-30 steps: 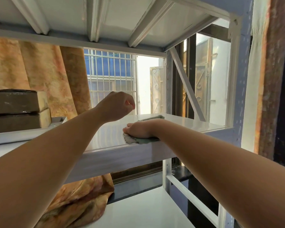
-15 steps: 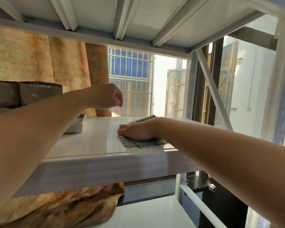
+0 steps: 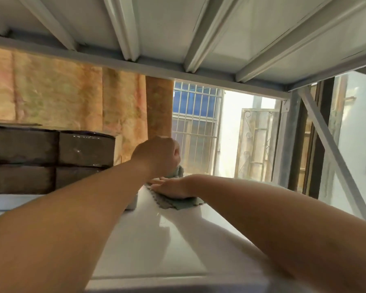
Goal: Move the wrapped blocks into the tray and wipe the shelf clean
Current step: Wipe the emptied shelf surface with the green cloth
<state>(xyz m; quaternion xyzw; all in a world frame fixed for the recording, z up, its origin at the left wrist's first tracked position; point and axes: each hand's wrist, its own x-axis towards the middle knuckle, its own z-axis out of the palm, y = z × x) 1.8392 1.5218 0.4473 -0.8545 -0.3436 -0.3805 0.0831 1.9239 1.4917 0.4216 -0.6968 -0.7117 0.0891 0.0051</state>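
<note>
Several brown wrapped blocks (image 3: 51,159) are stacked at the left in a white tray (image 3: 133,203); my left forearm hides most of the tray. The glossy white shelf (image 3: 167,240) stretches ahead of me. On it lies a grey-green cloth (image 3: 179,203) with a zigzag edge, right beside the tray's corner. My right hand (image 3: 171,189) lies flat on the cloth and presses it to the shelf. My left hand (image 3: 156,155) is a closed fist held above the shelf, just over the right hand, with nothing visible in it.
The ribbed underside of the upper shelf (image 3: 178,39) sits close overhead. A diagonal metal brace (image 3: 334,157) and posts frame the right side. An orange patterned curtain (image 3: 72,98) hangs behind the blocks. A barred window (image 3: 197,127) is at the back.
My right hand has slid the cloth farther back and left, up to the tray. The left fist has stayed raised. My view has moved closer and now looks along the shelf top.
</note>
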